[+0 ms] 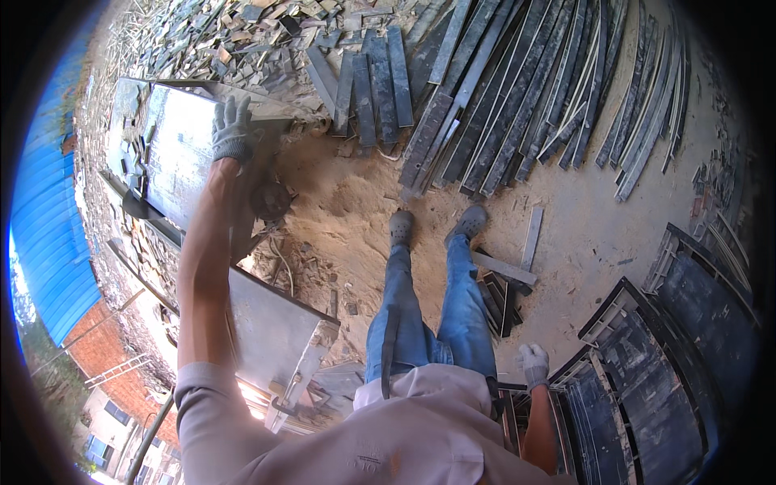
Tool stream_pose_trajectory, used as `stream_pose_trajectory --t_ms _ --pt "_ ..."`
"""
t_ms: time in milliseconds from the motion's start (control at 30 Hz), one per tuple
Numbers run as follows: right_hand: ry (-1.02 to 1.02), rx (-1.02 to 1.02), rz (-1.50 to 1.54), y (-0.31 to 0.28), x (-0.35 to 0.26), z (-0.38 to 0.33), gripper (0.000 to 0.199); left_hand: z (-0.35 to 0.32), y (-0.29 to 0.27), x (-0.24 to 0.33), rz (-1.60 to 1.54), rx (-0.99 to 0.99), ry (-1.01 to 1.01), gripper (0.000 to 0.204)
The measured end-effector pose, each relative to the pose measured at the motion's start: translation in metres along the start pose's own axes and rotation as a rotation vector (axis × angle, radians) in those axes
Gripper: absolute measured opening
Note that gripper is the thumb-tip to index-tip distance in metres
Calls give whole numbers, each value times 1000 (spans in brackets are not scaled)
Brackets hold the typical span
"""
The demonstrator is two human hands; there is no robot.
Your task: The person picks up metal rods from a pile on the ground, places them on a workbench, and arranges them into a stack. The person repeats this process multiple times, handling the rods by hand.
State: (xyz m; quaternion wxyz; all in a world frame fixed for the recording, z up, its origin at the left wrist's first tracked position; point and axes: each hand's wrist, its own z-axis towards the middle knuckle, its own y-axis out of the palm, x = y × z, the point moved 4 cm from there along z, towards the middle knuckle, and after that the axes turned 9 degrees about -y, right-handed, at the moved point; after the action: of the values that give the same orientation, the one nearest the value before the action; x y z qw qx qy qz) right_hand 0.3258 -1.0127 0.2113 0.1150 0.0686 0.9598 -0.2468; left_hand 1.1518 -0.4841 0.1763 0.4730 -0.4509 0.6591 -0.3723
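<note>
My left hand [232, 133], in a grey knit glove, is stretched out to the far left with its fingers spread. It is over the right edge of a shiny metal table [182, 153], and nothing shows in its grasp. Whether the palm rests on the metal I cannot tell. Small dark offcuts [136, 153] lie along the table's left part. My right hand [533, 364], gloved alike, hangs low at my right side, its fingers loosely bent and a little apart. No object shows in it. Closest to it are dark stacked panels [638, 380].
Long dark wood strips [517, 89] lie at the far right, with shorter boards [380, 89] beside them. An offcut heap [234, 36] covers the far left. Sawdust [339, 194] surrounds my feet. A second metal surface [271, 327] stands at my left; loose strips [505, 267] lie near my right foot.
</note>
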Motion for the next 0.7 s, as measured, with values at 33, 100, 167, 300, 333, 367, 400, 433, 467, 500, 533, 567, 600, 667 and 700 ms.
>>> stream_pose_trajectory --t_ms 33,100,167,300,333,367,400,433,467,500,533,567,600,667,700 --pt "49 -15 30 8 -16 0 19 11 -4 2 47 -12 28 86" --pt "80 -32 95 23 -55 3 17 33 -10 -2 -33 125 137 52" --pt "139 -45 172 39 -81 11 16 52 -23 24 52 -100 141 30" --pt "226 -132 272 74 -120 43 14 51 -14 9 -123 103 247 9" --pt "222 -159 266 85 -128 53 14 45 -12 6 -180 175 292 9" --pt "216 -190 260 99 -142 67 13 45 -14 7 -226 182 294 7" --pt "211 -221 253 113 -155 80 13 44 -15 7 -253 187 303 7" --pt "139 -207 136 130 -165 96 13 42 -19 7 -277 188 310 6" --pt "103 -240 143 148 -180 114 13 43 -17 6 -309 194 322 6" --pt "69 -275 149 166 -198 135 13 43 -15 3 -324 207 308 5" --pt "46 -299 157 180 -211 150 14 44 -12 6 -331 186 318 4" --pt "22 -323 132 197 -227 169 14 43 -13 5 -335 165 318 3" --pt "-5 -343 115 217 -247 188 15 46 -16 5 -341 152 324 3" --pt "-101 -368 40 258 -291 225 15 46 -14 2 -324 138 305 2" --pt "-142 -410 54 280 -309 247 15 47 -15 3 -331 138 304 3"
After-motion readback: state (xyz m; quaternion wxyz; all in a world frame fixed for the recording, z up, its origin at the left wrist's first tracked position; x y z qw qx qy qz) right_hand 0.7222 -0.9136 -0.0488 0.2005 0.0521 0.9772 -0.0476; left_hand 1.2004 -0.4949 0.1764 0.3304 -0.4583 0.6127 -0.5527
